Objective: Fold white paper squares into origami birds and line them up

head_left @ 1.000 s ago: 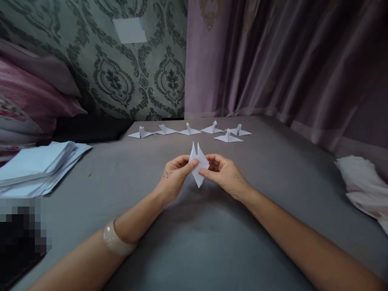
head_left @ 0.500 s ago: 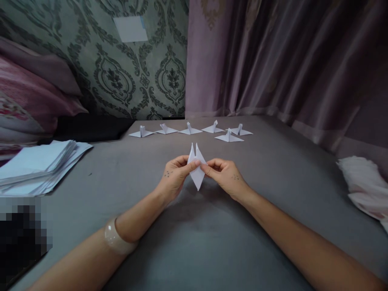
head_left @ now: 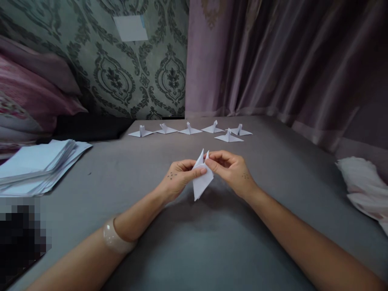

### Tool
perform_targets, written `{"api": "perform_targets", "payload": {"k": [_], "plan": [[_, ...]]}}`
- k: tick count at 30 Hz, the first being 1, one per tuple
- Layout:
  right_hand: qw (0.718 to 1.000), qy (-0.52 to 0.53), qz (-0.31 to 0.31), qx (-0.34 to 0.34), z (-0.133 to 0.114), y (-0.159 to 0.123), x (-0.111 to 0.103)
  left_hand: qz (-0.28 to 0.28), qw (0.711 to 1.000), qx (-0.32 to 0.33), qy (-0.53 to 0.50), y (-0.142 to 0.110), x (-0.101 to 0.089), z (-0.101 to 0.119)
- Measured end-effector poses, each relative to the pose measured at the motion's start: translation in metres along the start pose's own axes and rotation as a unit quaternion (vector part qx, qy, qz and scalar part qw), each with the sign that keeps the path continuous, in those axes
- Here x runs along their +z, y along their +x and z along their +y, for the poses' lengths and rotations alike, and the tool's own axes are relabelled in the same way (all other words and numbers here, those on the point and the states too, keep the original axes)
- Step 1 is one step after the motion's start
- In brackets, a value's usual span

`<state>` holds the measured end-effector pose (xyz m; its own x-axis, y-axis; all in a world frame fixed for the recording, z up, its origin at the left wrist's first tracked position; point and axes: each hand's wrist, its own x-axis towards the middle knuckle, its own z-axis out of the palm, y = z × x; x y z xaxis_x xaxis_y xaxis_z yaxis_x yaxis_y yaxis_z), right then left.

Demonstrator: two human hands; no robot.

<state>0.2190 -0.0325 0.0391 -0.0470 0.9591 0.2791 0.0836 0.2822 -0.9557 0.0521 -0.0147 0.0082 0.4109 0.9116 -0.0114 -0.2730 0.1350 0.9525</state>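
Note:
A half-folded white paper figure (head_left: 201,182) with two upper points and a long lower point is held above the grey bedsheet (head_left: 194,242). My left hand (head_left: 178,178) pinches its middle from the left. Fingers of my right hand (head_left: 232,171) pinch one of the upper points from the right. The figure leans to the right. Several finished white paper birds (head_left: 189,130) stand in a row farther back on the sheet.
A stack of white paper sheets (head_left: 39,163) lies at the left. Pink pillows (head_left: 33,97) rest against the patterned wall. A crumpled white cloth (head_left: 363,186) sits at the right edge. Purple curtains (head_left: 287,60) hang behind. A pale bangle (head_left: 113,238) circles my left wrist.
The paper figure has tilted to the right and dropped slightly. My right hand has moved up to pinch an upper point; my left hand keeps its hold.

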Motion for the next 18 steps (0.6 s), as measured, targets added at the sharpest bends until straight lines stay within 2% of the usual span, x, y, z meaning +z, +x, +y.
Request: {"api": "perform_targets", "payload": {"k": [5, 12, 18], "plan": [[0.998, 0.032, 0.027, 0.04, -0.001, 0.0, 0.0, -0.013, 1.0, -0.023, -0.002, -0.001, 0.001, 0.002], [0.994, 0.005, 0.102, 0.044, -0.002, -0.004, 0.006, 0.034, 0.998, 0.037, 0.022, -0.001, 0.006, 0.0], [0.99, -0.035, 0.137, 0.024, -0.008, -0.01, 0.013, 0.02, 0.998, 0.033, 0.042, -0.003, 0.006, -0.001]]}}
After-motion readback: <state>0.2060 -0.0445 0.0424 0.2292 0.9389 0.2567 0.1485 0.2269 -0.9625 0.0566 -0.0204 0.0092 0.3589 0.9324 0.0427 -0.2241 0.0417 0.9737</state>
